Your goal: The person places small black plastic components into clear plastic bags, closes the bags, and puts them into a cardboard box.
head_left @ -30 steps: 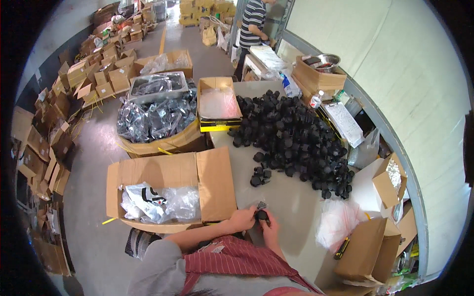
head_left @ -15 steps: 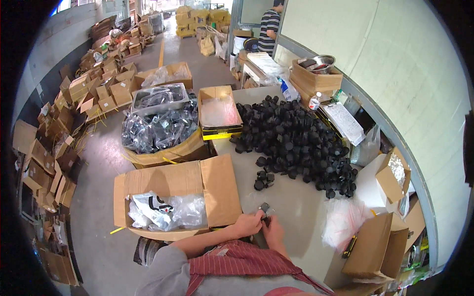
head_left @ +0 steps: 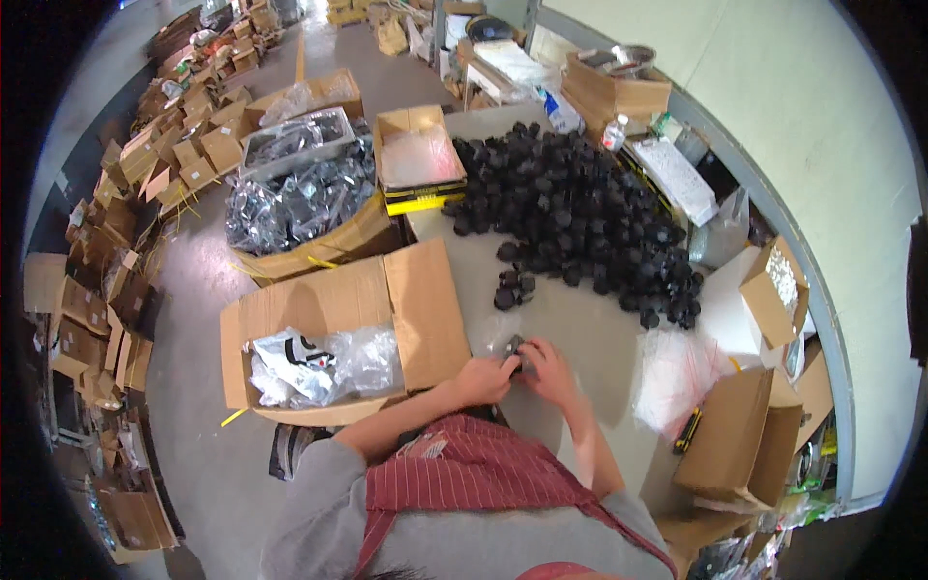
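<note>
Over the grey table (head_left: 590, 338), in front of my apron, both hands come together on a small dark part (head_left: 514, 348). My left hand (head_left: 485, 379) pinches it from the left, and the fingers of my right hand (head_left: 549, 372) curl over it from the right. Something clear, like thin plastic film (head_left: 501, 332), shows just beyond my fingertips; its outline is blurred. Past my hands lies a little cluster of round black plastic parts (head_left: 512, 288). Behind it spreads a large heap of similar black parts (head_left: 580, 217).
Left of my hands stands an open carton (head_left: 425, 295) with clear plastic bags (head_left: 367, 362) inside. A smaller box (head_left: 410, 121) and a large carton of bagged dark parts (head_left: 309, 213) are beyond. Pinkish plastic bags (head_left: 672, 382) and an empty-looking carton (head_left: 725, 435) lie to the right.
The view has tilted downward, and the person in a striped shirt is out of sight. My hands remain together on the small part; the right fingers now curl over it and more right forearm shows.
</note>
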`<action>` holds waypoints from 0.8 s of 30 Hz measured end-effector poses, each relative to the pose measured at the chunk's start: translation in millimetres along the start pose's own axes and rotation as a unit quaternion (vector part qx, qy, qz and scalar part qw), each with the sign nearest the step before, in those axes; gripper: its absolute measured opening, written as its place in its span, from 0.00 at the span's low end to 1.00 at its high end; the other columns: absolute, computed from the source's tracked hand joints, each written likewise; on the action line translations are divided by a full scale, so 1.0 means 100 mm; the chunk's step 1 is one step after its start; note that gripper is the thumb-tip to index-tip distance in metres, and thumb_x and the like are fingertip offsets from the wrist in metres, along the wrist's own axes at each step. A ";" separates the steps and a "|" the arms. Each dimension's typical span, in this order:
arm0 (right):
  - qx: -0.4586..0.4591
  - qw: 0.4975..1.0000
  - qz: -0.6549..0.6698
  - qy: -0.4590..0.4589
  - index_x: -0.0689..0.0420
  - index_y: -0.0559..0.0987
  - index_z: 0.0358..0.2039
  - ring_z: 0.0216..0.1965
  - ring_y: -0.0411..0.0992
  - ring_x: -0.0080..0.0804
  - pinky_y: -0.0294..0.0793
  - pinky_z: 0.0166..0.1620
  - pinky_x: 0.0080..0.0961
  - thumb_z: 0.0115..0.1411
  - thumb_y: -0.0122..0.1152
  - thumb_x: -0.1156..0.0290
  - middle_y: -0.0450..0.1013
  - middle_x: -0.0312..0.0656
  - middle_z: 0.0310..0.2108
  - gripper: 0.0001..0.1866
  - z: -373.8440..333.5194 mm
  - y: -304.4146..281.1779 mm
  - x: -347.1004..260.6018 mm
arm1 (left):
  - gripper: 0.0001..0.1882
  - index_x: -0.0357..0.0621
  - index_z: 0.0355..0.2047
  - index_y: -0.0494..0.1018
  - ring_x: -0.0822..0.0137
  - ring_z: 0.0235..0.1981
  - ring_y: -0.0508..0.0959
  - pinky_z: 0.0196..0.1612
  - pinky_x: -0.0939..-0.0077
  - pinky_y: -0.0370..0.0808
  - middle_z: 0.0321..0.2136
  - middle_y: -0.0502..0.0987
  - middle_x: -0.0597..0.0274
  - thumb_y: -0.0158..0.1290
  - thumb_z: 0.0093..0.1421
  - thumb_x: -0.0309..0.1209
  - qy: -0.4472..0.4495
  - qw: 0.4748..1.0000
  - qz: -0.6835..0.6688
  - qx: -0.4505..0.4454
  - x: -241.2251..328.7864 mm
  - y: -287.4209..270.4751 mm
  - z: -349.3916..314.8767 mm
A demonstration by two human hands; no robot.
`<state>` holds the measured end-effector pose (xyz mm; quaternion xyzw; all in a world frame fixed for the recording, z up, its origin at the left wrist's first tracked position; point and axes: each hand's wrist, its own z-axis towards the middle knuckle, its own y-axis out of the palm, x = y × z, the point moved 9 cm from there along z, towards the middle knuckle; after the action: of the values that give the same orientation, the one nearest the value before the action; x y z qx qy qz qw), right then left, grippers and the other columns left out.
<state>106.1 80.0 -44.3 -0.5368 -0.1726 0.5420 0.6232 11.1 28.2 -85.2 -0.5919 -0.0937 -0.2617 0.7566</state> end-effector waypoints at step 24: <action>0.060 0.994 -0.063 0.065 0.53 0.68 0.34 0.29 0.76 0.41 0.74 0.31 0.37 0.53 0.67 0.62 0.74 0.41 0.29 0.16 -0.06 0.48 0.12 | 0.10 0.42 0.33 0.67 0.57 0.31 0.77 0.26 0.66 0.76 0.26 0.74 0.55 0.54 0.51 0.29 0.022 0.991 0.121 0.046 0.10 -0.14 -0.12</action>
<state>90.9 79.7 -92.1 -0.5204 -0.1324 0.4746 0.6974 10.8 11.8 -72.5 -0.5576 -0.0164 -0.1765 0.8109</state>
